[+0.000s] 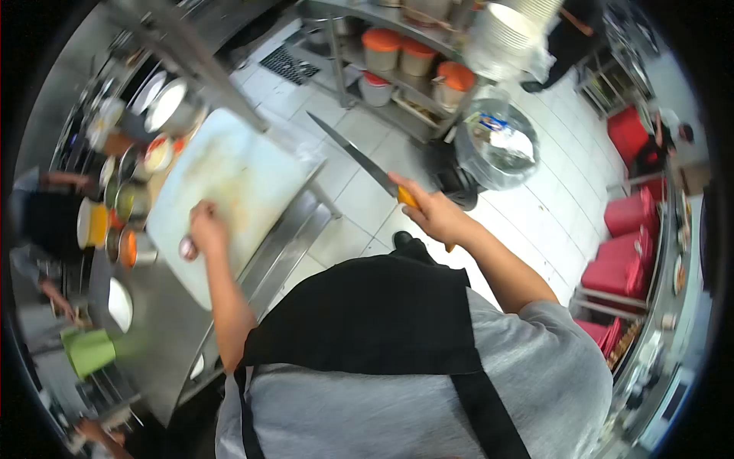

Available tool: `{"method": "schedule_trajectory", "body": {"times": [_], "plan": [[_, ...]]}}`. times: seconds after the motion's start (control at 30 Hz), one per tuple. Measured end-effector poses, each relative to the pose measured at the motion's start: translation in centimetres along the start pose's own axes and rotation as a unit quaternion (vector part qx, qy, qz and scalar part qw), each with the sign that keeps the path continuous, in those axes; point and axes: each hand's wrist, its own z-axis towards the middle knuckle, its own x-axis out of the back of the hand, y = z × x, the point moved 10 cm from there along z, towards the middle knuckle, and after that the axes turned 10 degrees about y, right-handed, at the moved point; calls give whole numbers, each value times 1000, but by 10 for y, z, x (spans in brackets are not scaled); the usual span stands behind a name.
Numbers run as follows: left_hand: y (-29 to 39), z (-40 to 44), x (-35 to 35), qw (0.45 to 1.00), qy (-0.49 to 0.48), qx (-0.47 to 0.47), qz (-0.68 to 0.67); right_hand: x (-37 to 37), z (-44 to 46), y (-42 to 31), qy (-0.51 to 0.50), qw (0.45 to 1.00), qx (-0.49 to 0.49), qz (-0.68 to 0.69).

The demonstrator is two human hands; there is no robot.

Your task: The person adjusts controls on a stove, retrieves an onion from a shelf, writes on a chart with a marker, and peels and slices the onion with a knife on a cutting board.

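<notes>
L hand (208, 223) is on the white cutting board (260, 164), fingers curled; the small purple onion (187, 248) is on the board right by it, but can't tell if it's gripped. R hand (437, 214) is clamped round the knife (365, 162), yellow handle, long pointed metal blade, held out over the floor (348, 203), clear of the board.

Lots of clutter: pots and tubs (136, 200) crowd the board's far edge, incl. one w/ orange contents. Metal post (206, 57) slants down nr the board's top corner. Green tub (88, 350) is farther L, on its own, w/ other people's arms nr there. Beyond R hand: round bin (527, 164) w/ clear crinkly liner, stuffed w/ rubbish; stacked white bowls (505, 38) in thin plastic above it. Metal shelf (336, 61) has round tubs w/ orange lids (382, 40). Red bins (623, 264), boxy plastic, line the far R; person in dark clothes (654, 153) nr them.

Blue/red print on a packet (489, 122) in the bin, too small to read.

Floor's pale square tile; apron (367, 314) plain black cloth over grey shirt (344, 413).
</notes>
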Motion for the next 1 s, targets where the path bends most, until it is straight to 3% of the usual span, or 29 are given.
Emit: {"method": "schedule_trajectory", "body": {"times": [0.03,0.1,0.13,0.17,0.23,0.27,0.33,0.37,0.4,0.47,0.5,0.6,0.63,0.73,0.8,0.87,0.93,1.0], "plan": [[9,2,3,999,14,21,-37,9,-14,22,-3,1000,-28,-12],[50,3,-34,963,-38,82,-254,26,-46,59,-57,980,-189,-6],[73,3,-52,926,-63,114,-355,30,-52,83,-29,991,-133,-20],[133,-1,-65,909,-119,101,-386,32,-59,111,-2,996,-76,-36],[265,-23,-111,863,-234,44,-447,39,-74,151,-8,994,-110,15],[336,-38,-127,818,-321,75,-470,45,-79,165,-4,995,-98,21],[463,-60,-154,726,-414,-13,-549,60,-83,184,-5,994,-101,30],[511,-62,-163,738,-387,-114,-542,66,-85,188,-9,993,-117,34],[537,-57,-176,826,-297,-190,-441,69,-87,192,-15,991,-131,38],[569,-47,-175,862,-240,-159,-417,80,-84,194,2,990,-123,71],[577,-45,-157,853,-202,-193,-441,82,-79,191,-3,990,-110,86],[548,-35,-101,834,-85,-273,-473,85,-68,211,33,981,-154,113],[521,-30,-82,829,-55,-290,-476,84,-57,218,42,988,-140,54],[384,-7,-58,905,12,-142,-402,77,-31,213,34,981,-90,166],[273,-2,-12,960,153,-64,-226,71,-12,191,6,970,-56,236],[166,-7,35,974,199,50,-91,62,7,157,-22,966,-23,256],[71,-22,81,965,227,129,8,46,24,106,-41,973,16,229],[-17,-32,87,976,140,166,-10,23,47,56,-83,971,79,208]]}}
